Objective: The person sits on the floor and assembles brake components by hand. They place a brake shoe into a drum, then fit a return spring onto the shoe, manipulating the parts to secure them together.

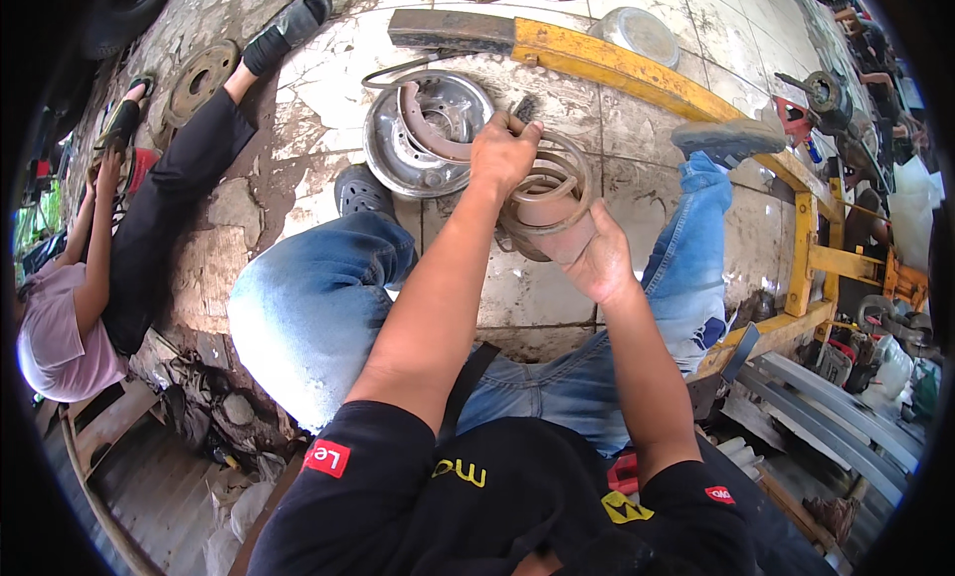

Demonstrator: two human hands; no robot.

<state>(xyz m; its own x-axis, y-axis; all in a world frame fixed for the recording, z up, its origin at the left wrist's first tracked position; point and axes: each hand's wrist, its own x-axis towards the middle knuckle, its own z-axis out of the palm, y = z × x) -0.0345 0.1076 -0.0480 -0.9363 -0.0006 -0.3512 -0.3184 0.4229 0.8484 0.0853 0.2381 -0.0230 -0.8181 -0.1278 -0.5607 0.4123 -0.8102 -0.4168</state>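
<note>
My right hand (600, 256) grips a brown, curved brake shoe (557, 218) from below, its thumb along one side. The ring-like rims overlap, so I cannot tell whether it is one shoe or several together. My left hand (504, 156) is closed at the shoe's upper left edge, and a small dark bristly tip (524, 108), like a brush's, sticks out past its fingers. Just left of my hands, a silvery round drum-like metal part (383, 158) lies on the floor. Another crescent-shaped brake shoe (413, 108) rests on that part, partly hidden behind my left hand.
A yellow metal beam (627, 64) crosses the tiled floor beyond my hands, joining a yellow frame (801, 248) at right. Behind it lies a round silvery cover (639, 34). At left sits another person (75, 307), legs stretched out beside a rusty disc (201, 82). Metal rails (831, 417) stand at lower right.
</note>
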